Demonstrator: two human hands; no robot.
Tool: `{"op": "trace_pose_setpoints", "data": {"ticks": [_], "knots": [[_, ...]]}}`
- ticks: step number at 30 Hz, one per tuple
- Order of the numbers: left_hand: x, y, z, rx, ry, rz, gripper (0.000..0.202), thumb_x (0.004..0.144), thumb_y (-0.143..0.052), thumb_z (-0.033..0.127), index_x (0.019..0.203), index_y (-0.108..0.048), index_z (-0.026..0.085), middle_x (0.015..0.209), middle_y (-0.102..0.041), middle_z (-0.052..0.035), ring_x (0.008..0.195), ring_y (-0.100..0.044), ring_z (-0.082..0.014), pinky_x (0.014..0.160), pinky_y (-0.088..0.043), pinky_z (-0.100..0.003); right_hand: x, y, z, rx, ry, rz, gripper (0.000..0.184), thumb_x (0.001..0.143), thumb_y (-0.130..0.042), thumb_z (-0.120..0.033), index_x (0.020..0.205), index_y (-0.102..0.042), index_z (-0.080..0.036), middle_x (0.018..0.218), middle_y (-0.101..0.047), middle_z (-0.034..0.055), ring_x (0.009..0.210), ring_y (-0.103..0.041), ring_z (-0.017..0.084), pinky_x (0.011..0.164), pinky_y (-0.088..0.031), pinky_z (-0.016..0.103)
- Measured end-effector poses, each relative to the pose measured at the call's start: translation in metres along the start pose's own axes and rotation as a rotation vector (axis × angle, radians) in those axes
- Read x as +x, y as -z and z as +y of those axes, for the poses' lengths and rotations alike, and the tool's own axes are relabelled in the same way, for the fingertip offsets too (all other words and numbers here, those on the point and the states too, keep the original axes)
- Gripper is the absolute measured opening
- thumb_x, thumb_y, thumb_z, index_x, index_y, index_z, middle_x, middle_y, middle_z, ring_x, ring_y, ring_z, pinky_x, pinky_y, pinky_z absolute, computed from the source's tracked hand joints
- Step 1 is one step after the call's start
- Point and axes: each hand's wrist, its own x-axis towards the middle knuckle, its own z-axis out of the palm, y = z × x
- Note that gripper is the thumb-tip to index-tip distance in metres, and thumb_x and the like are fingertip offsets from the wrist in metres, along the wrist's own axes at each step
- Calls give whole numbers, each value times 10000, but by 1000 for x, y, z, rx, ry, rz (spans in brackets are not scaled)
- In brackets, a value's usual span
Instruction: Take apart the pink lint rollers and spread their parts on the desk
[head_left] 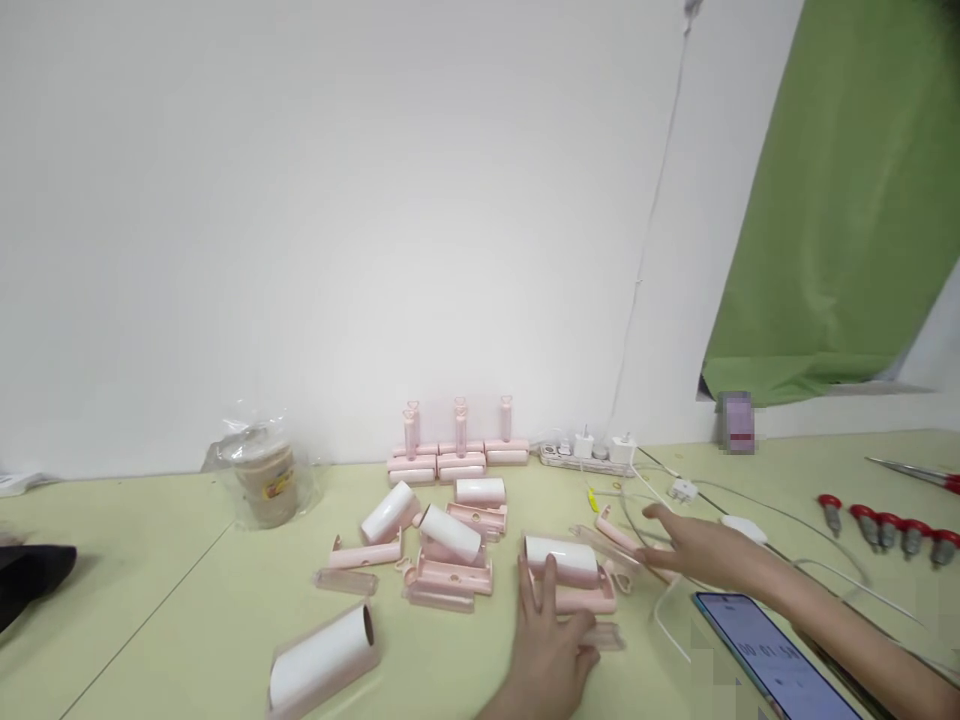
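Note:
My left hand (pixel 549 640) reaches in from the bottom, fingers stretched and apart. Its fingertips reach the near side of a white lint roll (pixel 561 560) beside a pink lint roller holder (pixel 577 598). A clear plastic cover (pixel 602 636) lies by the thumb, partly hidden. My right hand (pixel 694 548) comes from the right with thumb and fingers apart, over the end of another pink holder (pixel 619 530). Whether those fingertips touch it I cannot tell. Another clear cover (pixel 611 547) lies between the hands. At lower left a larger white roll (pixel 322 662) rests on its side.
Several assembled pink rollers (pixel 461 465) stand by the wall, with loose rolls (pixel 451 533) and holders (pixel 367 551) before them. A bagged tub (pixel 266 485) is left. A power strip (pixel 574 458), cables, a phone (pixel 776 655) and red-capped metal pieces (pixel 889 528) lie right.

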Motion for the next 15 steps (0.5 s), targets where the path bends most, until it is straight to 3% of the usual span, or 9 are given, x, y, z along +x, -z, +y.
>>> {"op": "trace_pose_setpoints", "data": {"ticks": [5,8,11,15], "knots": [[42,-7,1,-56,60,14,357,776,-514,445,1066,-586,251,1457,-95,-79,1276,32,-424,994,-101,-626,71,-7,-49,47,227,103,262,780,-522,-404,928,-527,-187,911,-588,32,797,-549,171,719,-412,292],[54,-14,-2,-61,58,39,377,812,-460,405,1168,-510,290,1460,-74,-44,1289,21,-396,1001,-102,-630,127,-15,-83,69,193,181,253,853,-482,-344,1004,-535,-149,998,-563,50,862,-548,166,765,-438,362],[59,-23,-10,-34,70,21,513,794,-477,304,1281,-381,173,1454,-33,-104,1294,28,-378,1024,-105,-621,175,-22,-111,123,109,221,288,862,-485,-322,1097,-506,-156,1078,-542,63,900,-554,177,763,-464,383],[71,-39,-25,-27,190,-88,497,741,-531,244,1225,-445,167,1446,22,-87,1291,41,-374,1030,-104,-627,210,-34,-132,203,19,241,294,859,-493,-313,1105,-503,-152,1078,-544,64,896,-560,178,754,-473,381]]}}
